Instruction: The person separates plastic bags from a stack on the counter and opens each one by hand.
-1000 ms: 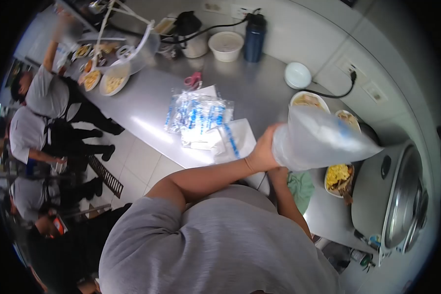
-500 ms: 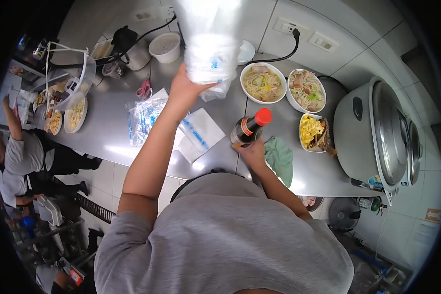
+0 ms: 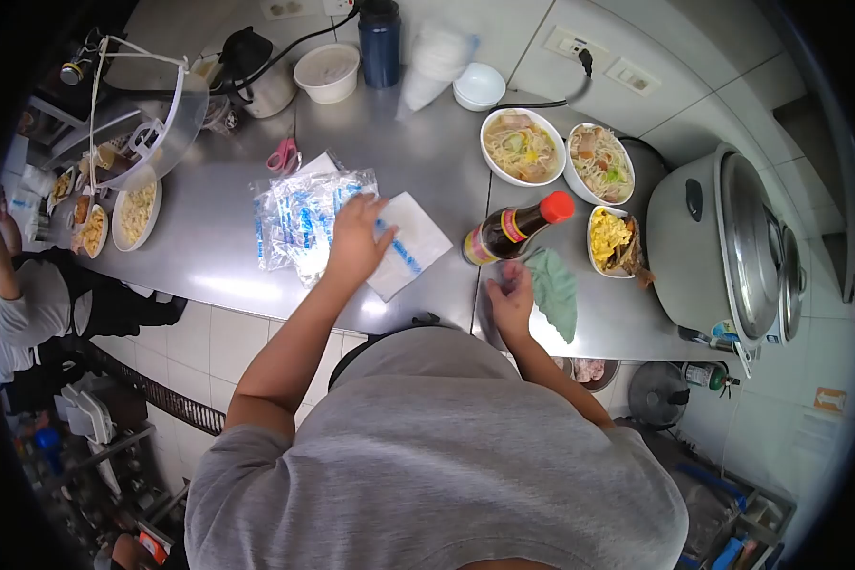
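Note:
My left hand (image 3: pixel 357 239) is open, fingers apart, over the right side of a pile of clear plastic packets with blue print (image 3: pixel 299 214). Beside it lies a flat white packet with a blue printed strip (image 3: pixel 410 249). My right hand (image 3: pixel 512 300) is at the counter's front part, fingers loosely bent and apart, holding nothing. Just above it is a dark sauce bottle with a red cap (image 3: pixel 508 234). To its right lies a green cloth (image 3: pixel 553 294). At the back wall is the bundle of white plastic bags (image 3: pixel 437 62), blurred.
Two noodle bowls (image 3: pixel 524 147) and a smaller dish of egg and meat (image 3: pixel 613 241) stand right, before a large grey cooker (image 3: pixel 693 247). Pink scissors (image 3: pixel 282 155), a white tub (image 3: pixel 328 74) and a blue bottle (image 3: pixel 380 43) are farther back. Another person (image 3: pixel 43 294) stands left.
My left hand has let go of the white bag bundle, now at the wall, and come down over the packets. My right hand has released the sauce bottle and sits just below it.

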Demonstrator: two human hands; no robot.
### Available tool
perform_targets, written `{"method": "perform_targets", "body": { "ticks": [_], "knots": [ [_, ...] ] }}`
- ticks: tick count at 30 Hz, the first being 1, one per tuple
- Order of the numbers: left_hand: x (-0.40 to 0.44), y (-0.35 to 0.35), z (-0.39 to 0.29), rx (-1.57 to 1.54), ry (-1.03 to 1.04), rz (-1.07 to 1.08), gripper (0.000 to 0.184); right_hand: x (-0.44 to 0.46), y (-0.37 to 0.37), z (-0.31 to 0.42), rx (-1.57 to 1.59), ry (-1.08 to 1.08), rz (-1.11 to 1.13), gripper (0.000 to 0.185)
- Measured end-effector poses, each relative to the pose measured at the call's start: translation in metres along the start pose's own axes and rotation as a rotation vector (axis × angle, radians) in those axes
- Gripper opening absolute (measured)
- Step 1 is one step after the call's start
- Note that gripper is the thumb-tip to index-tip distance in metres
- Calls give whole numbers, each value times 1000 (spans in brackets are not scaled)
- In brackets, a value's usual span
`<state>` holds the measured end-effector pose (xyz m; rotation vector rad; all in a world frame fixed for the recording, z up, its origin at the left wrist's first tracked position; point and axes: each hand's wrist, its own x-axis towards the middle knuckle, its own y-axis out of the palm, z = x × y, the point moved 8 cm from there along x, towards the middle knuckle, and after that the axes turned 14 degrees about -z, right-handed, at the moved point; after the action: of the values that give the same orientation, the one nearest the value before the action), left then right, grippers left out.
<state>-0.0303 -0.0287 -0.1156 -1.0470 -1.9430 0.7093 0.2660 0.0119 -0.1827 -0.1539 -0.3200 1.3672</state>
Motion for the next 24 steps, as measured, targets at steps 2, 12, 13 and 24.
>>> {"method": "perform_targets", "body": {
  "ticks": [2,12,13,24],
  "knots": [
    [-30,18,5,149,74,106,62,-22,9,-9,-88,134,212,24],
    [-47,11,18,-143,356,429,79,-39,125,124,-316,-785,351,32],
    [-44,12,18,-181,344,451,80,-34,139,111,-360,-777,360,31],
    [7,-18,32,-472,166,5,17,-25,132,130,-377,-735,307,11]
  ]
}}
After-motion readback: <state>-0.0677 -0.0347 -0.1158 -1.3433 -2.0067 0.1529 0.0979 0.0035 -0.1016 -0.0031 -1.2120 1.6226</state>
